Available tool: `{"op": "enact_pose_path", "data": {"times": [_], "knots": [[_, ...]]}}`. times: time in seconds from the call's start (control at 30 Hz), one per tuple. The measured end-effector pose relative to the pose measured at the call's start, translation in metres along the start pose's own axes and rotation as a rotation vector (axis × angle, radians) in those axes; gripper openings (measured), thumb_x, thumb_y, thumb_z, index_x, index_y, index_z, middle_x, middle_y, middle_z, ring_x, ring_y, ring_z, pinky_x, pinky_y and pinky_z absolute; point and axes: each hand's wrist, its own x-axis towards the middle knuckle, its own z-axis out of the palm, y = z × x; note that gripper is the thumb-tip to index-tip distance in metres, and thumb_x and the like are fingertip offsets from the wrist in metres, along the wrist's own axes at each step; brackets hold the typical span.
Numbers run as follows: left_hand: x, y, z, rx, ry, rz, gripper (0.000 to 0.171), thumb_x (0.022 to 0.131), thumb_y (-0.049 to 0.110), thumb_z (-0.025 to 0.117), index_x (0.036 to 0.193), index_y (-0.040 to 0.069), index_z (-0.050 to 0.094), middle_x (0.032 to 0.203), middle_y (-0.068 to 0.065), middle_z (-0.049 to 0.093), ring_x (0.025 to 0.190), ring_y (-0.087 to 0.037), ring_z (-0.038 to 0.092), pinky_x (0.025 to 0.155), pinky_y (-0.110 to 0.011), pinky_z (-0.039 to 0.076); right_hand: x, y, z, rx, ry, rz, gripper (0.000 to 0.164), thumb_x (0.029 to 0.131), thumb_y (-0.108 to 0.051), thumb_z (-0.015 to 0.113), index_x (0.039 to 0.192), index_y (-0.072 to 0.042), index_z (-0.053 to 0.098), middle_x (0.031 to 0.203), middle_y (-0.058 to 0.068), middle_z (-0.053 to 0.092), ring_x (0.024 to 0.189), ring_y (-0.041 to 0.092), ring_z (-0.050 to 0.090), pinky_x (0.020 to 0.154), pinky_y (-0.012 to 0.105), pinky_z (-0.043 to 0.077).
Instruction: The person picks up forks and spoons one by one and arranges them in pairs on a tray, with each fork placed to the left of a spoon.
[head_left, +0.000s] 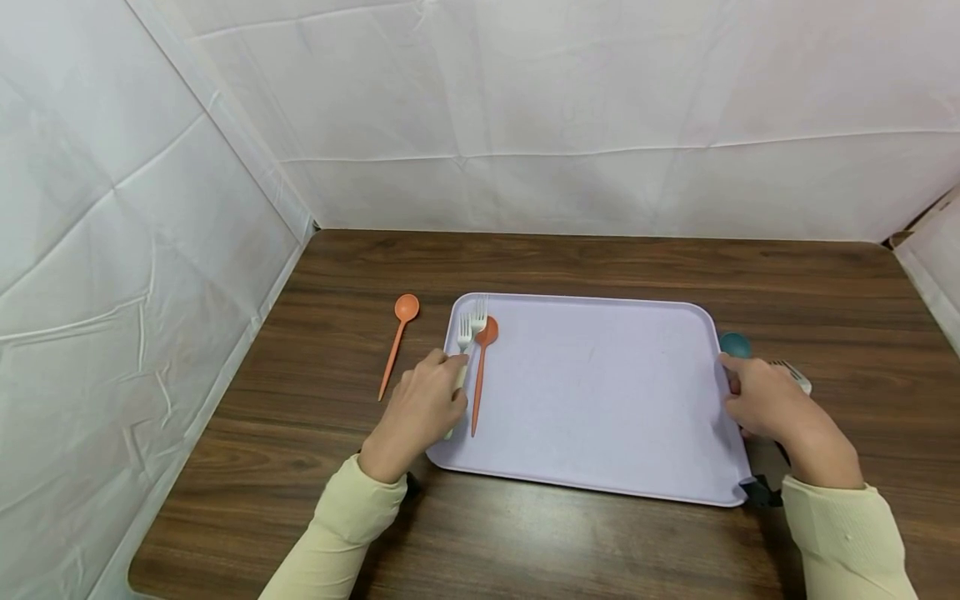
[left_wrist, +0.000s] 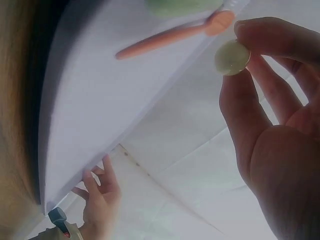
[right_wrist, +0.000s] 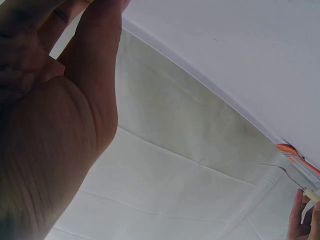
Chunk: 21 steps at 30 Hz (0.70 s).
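Your left hand [head_left: 423, 398] pinches the pale green, round-ended handle of a silver-tined fork [head_left: 464, 335] between thumb and fingers, over the left side of a rectangular pale lilac tray [head_left: 592, 383] with a raised rim. Just beside its tines lie those of a second silver-tined fork [head_left: 480, 315] on the tray, with a slender orange spoon [head_left: 480, 379] along its right side, bowl pointing away from you. Your right hand [head_left: 765, 400] is at the tray's right rim, thumb and forefinger a little apart; you cannot tell from these views whether it grips the rim or only touches it. Just beyond that rim, partly hidden by your right hand, are a teal spoon bowl [head_left: 735, 344] and a white fork head [head_left: 792, 376]. Left of the tray, apart from it, another slender orange spoon [head_left: 393, 353] lies on the dark brown wood-grained surface [head_left: 585, 533]. Pale yellow sleeves [head_left: 345, 512] cover your forearms, and creased white sheeting [head_left: 562, 108] rises behind the surface.
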Motion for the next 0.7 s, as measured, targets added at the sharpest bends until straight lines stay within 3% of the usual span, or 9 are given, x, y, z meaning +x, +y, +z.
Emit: {"op": "enact_pose_path", "data": {"times": [0.5,0.7], "knots": [[0.0017,0.0060,0.0013,-0.007,-0.007,0.012,0.038,0.077,0.004,0.062,0.116,0.005,0.063,0.090,-0.007,0.056,0.055,-0.017,0.050,0.044,-0.030,0.040,0.0004,0.0014,-0.0010,0.018,-0.013,0.003,0.063,0.081,0.001,0.055,0.135,0.018,0.026,0.079,0.015,0.047,0.051,0.014,0.055,0.048,0.032,0.047],[0.0018,0.0085,0.0020,-0.012,0.021,0.046,0.032,0.078,0.004,0.063,0.110,0.005,0.066,0.085,-0.006,0.055,0.057,-0.018,0.051,0.046,-0.032,0.041,0.0001,0.0006,-0.0011,0.018,-0.015,0.007,0.064,0.081,0.001,0.055,0.135,0.018,0.026,0.079,0.016,0.047,0.052,0.014,0.055,0.049,0.032,0.048]]}}
